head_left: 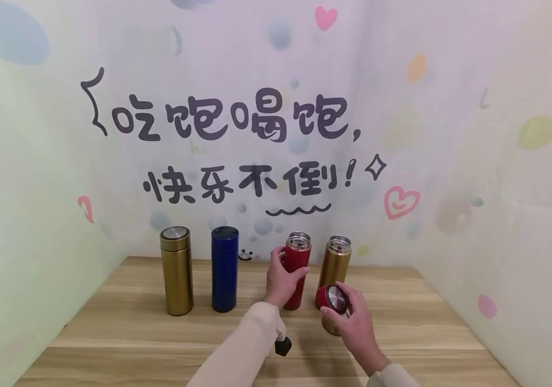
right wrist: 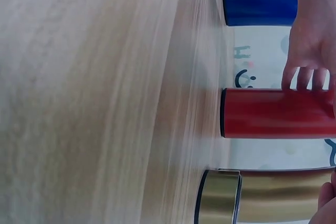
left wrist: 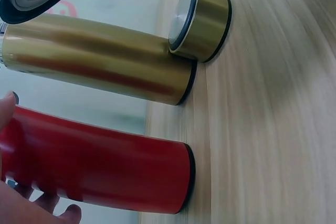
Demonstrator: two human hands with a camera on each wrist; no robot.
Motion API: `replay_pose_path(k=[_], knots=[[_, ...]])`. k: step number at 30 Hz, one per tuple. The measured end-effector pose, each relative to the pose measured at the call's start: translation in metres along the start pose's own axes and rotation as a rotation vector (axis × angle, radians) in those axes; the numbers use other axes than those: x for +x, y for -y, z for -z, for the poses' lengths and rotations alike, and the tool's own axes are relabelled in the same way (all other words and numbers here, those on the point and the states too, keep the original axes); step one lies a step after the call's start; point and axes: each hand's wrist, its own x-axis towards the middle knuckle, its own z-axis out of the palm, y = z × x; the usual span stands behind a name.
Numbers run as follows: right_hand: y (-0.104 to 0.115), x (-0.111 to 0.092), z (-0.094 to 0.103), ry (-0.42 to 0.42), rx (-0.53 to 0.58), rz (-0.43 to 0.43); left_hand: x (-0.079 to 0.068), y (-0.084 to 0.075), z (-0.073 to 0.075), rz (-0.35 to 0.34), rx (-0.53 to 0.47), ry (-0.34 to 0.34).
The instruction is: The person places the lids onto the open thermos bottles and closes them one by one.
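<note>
Toward the worktop's (head_left: 416, 328) back edge, the left hand (head_left: 282, 279) curls fingers round a red flask (head_left: 299, 260), the right hand (head_left: 357, 321) pinching a red lid (head_left: 331, 299).

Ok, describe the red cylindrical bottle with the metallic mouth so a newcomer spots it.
On the wood-grain table, face the dark-lettered backdrop. Between a capped blue cylindrical bottle and an uncapped metallic-gold cylindrical bottle stands the uncapped red cylindrical bottle, held in the left grip. Its red body is unique among the bottles; its neighbours' bodies are blue and gold.
</note>
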Motion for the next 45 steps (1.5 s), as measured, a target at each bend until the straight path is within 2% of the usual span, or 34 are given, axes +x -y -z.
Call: replay_pose_path(k=[9,11,20,30,38,45], knots=[[-0.001,0.005,-0.002,-0.012,0.030,-0.027,-0.001,0.001,0.003,-0.007,0.112,-0.028],[0.006,0.004,-0.002,-0.010,0.038,-0.033,0.000,0.001,0.004,-0.014,0.122,-0.025],[0.005,0.009,-0.011,-0.014,0.101,-0.051,-0.001,0.008,0.011,-0.020,0.061,0.029],[0.008,0.015,-0.016,0.005,0.159,-0.070,0.000,0.014,0.015,-0.063,0.027,0.034],[0.010,0.016,-0.020,0.013,0.153,-0.060,0.001,0.016,0.025,-0.042,0.031,0.036],[0.006,0.018,-0.023,0.015,0.125,-0.076,-0.005,0.017,0.033,-0.053,0.011,0.043]])
